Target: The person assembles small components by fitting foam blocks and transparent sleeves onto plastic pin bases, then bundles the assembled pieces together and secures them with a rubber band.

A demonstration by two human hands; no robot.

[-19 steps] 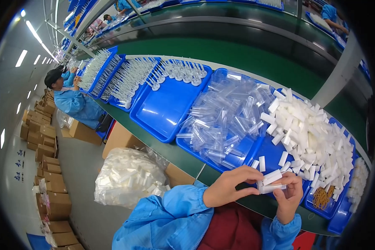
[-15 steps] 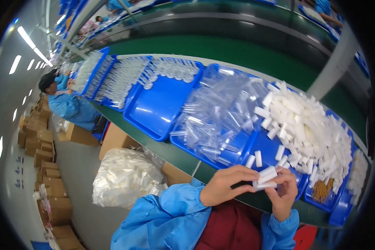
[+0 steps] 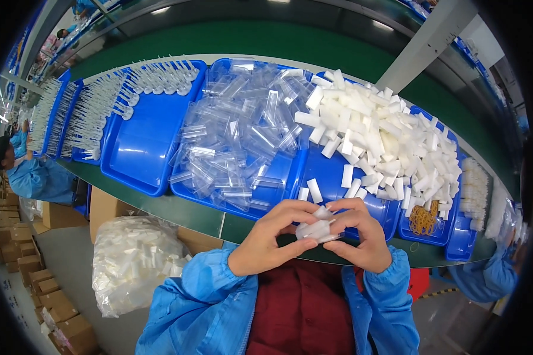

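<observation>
The left hand and the right hand meet at the lower centre of the frame, fingers bent and thumbs pressing in from both sides; between their fingertips they grip a small white block together with a clear plastic piece, the two close against each other and partly covered by the fingers, so that I cannot tell how far one sits inside the other; at the far left of the frame a co-worker in a blue jacket and dark cap is beside the table, with cardboard boxes stacked at the lower left; at the upper left, blue trays hold rows of thin stemmed parts; below them, at the lower left of centre, a see-through bag full of white pieces rests by an open carton; next comes a blue tray with stemmed parts along its upper edge; at upper centre another blue tray is heaped with clear plastic sleeves; right of centre lies a large pile of white blocks, a few of them loose just above the hands; further right, a tangle of tan rubber bands sits in a tray; near the right edge are more white pieces and a blue sleeve.
</observation>
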